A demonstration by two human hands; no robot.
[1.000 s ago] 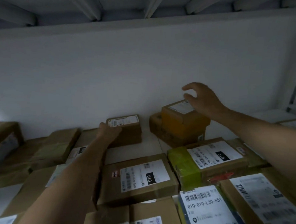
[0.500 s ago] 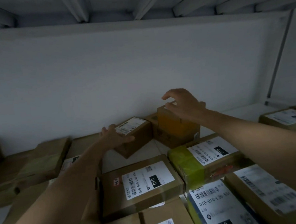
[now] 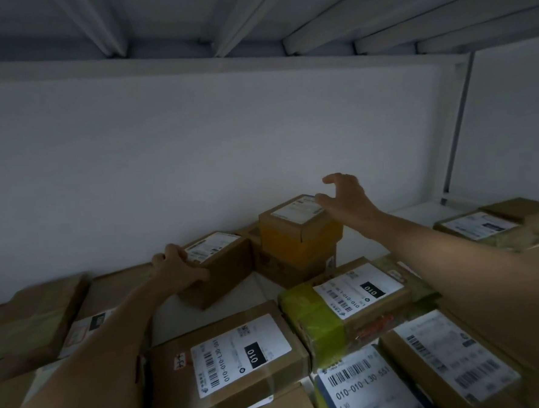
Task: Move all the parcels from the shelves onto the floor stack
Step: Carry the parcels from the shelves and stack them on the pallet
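Your left hand (image 3: 179, 267) already grips the small brown parcel (image 3: 221, 266) at the back of the shelf (image 3: 417, 213): the fingers (image 3: 170, 252) are curled over its left top edge and the thumb lies along the near side. This parcel stands askew to the back wall (image 3: 196, 161), with one corner pointing to the front edge of the shelf, so I think you must draw it towards you along that corner line. Your right hand (image 3: 348, 200) holds nothing. Its fingers are spread wide and bent like a claw just over the far right corner of the orange-taped parcel (image 3: 298, 236); whether the thumb touches the label I cannot tell. The parcel lies below and to the left of this hand, on top of a darker lower parcel (image 3: 284, 267), near the back wall and just beside the small brown parcel. In the way to the front edge are the green-taped parcel (image 3: 340, 303) and the wide labelled parcel (image 3: 233, 354), so both loads probably must go up before they come out. Flat paper parcels (image 3: 32, 316) lie at the left edge, more boxes (image 3: 484, 225) at the right.
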